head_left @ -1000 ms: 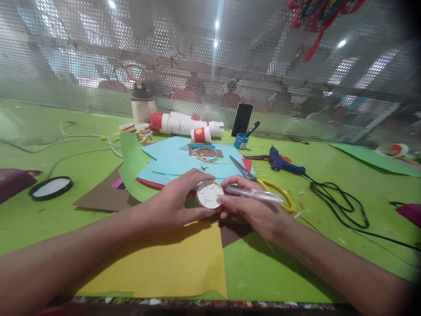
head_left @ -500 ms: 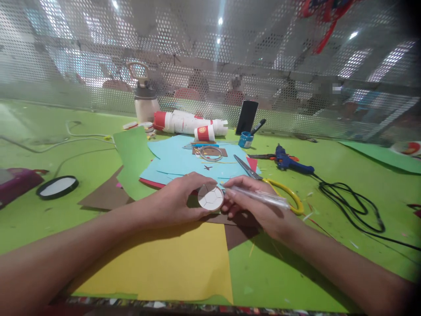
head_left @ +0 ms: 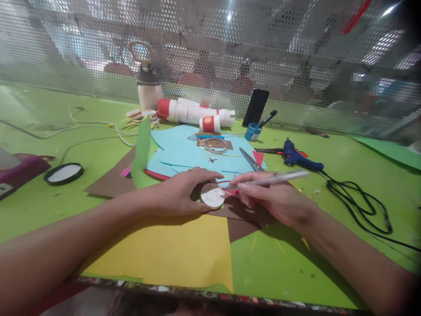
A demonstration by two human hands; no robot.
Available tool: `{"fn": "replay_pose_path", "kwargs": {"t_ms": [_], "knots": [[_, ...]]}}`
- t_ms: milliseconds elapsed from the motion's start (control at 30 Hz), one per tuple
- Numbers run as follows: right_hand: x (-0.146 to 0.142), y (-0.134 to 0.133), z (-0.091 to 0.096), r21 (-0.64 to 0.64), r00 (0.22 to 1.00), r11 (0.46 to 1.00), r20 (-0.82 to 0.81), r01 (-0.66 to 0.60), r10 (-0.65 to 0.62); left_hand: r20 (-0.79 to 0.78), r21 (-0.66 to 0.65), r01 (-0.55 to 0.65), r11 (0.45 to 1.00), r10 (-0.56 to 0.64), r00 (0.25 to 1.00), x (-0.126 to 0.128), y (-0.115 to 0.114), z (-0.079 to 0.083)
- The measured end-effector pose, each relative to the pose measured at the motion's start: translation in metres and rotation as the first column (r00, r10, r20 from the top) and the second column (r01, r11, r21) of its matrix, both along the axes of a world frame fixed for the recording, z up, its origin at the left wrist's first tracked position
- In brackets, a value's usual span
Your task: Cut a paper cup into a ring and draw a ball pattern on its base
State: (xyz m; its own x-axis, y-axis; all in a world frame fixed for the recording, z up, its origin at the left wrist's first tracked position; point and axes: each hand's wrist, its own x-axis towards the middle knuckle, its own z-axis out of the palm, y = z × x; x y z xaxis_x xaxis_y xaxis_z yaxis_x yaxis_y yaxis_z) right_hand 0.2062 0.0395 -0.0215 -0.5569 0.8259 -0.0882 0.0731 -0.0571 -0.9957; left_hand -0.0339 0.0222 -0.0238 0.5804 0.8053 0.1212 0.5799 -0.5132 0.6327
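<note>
My left hand grips the edge of a small white disc, thumb below and fingers above. Dark lines in a football pattern cover its face, which tilts towards me. My right hand is closed round a clear-barrelled pen, its tip at the disc's right edge; I cannot tell whether it touches. Brown paper and a yellow sheet lie under and in front of the hands. Just beyond are light blue sheets and scissors, their handles partly hidden by my right hand.
A blue glue gun with a coiled black cable lies right. Behind stand a paper cup, a blue paint jar, a phone and a bottle. A black-rimmed lid lies left, near a purple object.
The pen has swung up from lying low across my right hand to a writing slant, its tip now at the disc. The disc leans back flatter in my left hand. The view has shifted slightly.
</note>
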Motion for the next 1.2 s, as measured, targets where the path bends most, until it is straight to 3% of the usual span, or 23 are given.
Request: {"fn": "replay_pose_path", "kwargs": {"t_ms": [433,600,800,1033,1200], "knots": [[-0.003,0.003,-0.013,-0.047,0.989,0.99,-0.049,0.136,-0.139,0.03,-0.053,-0.056,0.997,0.057,0.998,0.002,-0.006,-0.003],[-0.004,-0.005,-0.01,0.007,0.987,0.988,-0.045,0.153,-0.153,0.023,-0.084,-0.067,0.994,0.07,0.997,0.0,-0.005,-0.005],[-0.012,-0.013,-0.013,-0.007,0.996,0.997,-0.044,0.082,-0.082,0.009,-0.091,-0.082,0.992,0.084,0.996,-0.001,-0.005,-0.006],[-0.012,-0.012,-0.013,-0.089,0.985,0.988,-0.113,0.122,-0.132,0.014,-0.082,-0.043,0.996,0.045,0.999,-0.001,-0.003,-0.004],[-0.011,-0.012,-0.018,-0.078,0.991,0.994,-0.099,0.078,-0.086,-0.007,-0.08,-0.065,0.995,0.065,0.998,-0.001,-0.003,-0.005]]}}
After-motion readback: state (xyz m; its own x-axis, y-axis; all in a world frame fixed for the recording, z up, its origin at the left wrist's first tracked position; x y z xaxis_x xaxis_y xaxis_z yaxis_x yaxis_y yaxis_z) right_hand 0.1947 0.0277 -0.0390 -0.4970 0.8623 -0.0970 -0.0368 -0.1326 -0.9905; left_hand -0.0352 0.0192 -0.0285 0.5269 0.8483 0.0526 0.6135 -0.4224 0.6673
